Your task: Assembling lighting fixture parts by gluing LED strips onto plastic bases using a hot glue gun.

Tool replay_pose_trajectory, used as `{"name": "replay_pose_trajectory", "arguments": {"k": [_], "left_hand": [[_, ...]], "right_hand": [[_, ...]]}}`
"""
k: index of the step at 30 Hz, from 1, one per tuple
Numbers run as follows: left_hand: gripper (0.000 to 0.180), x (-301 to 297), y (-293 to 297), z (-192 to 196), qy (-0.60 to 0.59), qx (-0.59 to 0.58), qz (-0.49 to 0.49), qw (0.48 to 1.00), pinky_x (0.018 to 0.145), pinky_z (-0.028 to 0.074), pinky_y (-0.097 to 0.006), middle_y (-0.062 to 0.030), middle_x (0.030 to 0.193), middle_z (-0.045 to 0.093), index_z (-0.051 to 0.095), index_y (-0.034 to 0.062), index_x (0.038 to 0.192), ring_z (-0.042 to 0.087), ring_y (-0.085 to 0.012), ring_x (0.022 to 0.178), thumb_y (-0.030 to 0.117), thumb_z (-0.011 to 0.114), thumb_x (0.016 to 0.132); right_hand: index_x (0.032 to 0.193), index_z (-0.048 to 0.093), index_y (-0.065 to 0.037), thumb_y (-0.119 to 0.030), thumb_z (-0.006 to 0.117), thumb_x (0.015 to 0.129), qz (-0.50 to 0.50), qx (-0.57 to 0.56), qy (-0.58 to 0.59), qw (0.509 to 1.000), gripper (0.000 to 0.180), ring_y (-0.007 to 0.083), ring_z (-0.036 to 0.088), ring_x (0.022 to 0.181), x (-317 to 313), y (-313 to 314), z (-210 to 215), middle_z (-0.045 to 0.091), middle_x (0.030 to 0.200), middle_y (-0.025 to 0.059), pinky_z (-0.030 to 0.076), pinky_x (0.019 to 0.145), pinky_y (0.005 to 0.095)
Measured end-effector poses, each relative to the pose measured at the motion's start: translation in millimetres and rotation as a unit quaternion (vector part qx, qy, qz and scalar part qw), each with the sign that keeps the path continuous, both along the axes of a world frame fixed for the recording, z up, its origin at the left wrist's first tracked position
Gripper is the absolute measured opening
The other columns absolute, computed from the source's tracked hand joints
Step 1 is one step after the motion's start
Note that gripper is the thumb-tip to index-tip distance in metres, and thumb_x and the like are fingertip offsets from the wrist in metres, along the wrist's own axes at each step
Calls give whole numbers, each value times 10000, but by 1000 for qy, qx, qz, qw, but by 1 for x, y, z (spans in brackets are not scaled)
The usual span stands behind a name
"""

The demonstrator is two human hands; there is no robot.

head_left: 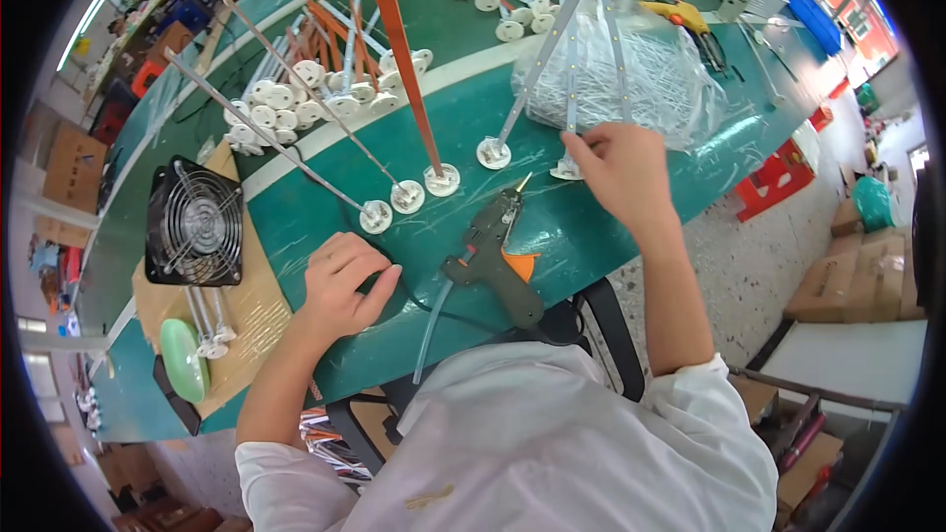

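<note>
My right hand (623, 172) pinches the lower end of an upright LED strip (572, 89), just above its round white base (565, 172) on the green table. Two more LED strips rise beside it, one leaning from a white disc base (494, 153). My left hand (347, 281) rests on the table with loosely bent fingers, its thumb apart and nothing visible in it. Between the hands lies a dark hot glue gun (493, 246) with an orange trigger and a clear glue stick. Left of the strips, an orange strip (409, 69) and two thin strips stand on white discs.
Behind are piles of strips with white discs (276, 108) and a clear bag (631, 79) of thin white pieces. A yellow tool (680, 15) lies beyond it. At left, a black fan (195, 225) stands on cardboard near a green dish (184, 360). A red stool (777, 180) is at right.
</note>
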State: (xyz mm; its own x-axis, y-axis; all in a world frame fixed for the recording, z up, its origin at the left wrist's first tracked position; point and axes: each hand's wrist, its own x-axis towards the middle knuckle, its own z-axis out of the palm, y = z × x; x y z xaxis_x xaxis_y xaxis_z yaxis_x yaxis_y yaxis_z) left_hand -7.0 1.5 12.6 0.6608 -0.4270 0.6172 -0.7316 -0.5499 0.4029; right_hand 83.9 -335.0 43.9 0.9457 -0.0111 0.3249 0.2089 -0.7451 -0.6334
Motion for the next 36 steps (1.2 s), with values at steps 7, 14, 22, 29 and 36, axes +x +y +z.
{"name": "replay_pose_trajectory", "arguments": {"k": [7,14,22,29,36], "left_hand": [[166,2,1,-14,-5,-54,-59,997,524,400,-342,-63,681,602,630,46,733,561,-230,566,-29,774,698],[204,-2,8,-15,-77,-38,-57,995,487,329,-333,-49,625,560,599,63,666,510,-210,505,-49,766,639],[201,-4,16,-16,-83,-54,30,995,478,337,-320,-50,613,538,592,53,673,501,-207,504,-50,765,681],[343,9,20,4,12,-109,200,974,596,483,-298,-113,934,692,692,1,1046,599,-176,663,83,838,746],[290,34,18,8,112,-129,155,973,609,502,-278,-88,818,718,744,22,1053,620,-163,632,106,817,786]], "right_hand": [[887,755,36,-255,780,842,-36,-12,10,999,295,152,633,560,-5,14,0,702,663,93,501,581,307],[972,745,25,-192,801,844,40,37,9,998,258,40,546,568,8,55,19,656,651,12,434,544,235],[952,734,32,-161,757,880,143,-38,-14,989,207,113,600,581,51,88,36,671,675,63,477,572,290],[974,740,3,-159,728,903,312,-88,-63,944,178,128,615,640,89,116,26,699,746,69,502,618,292],[960,745,5,-171,731,864,345,-71,-1,936,200,176,668,646,103,129,32,711,738,98,525,628,306]]}}
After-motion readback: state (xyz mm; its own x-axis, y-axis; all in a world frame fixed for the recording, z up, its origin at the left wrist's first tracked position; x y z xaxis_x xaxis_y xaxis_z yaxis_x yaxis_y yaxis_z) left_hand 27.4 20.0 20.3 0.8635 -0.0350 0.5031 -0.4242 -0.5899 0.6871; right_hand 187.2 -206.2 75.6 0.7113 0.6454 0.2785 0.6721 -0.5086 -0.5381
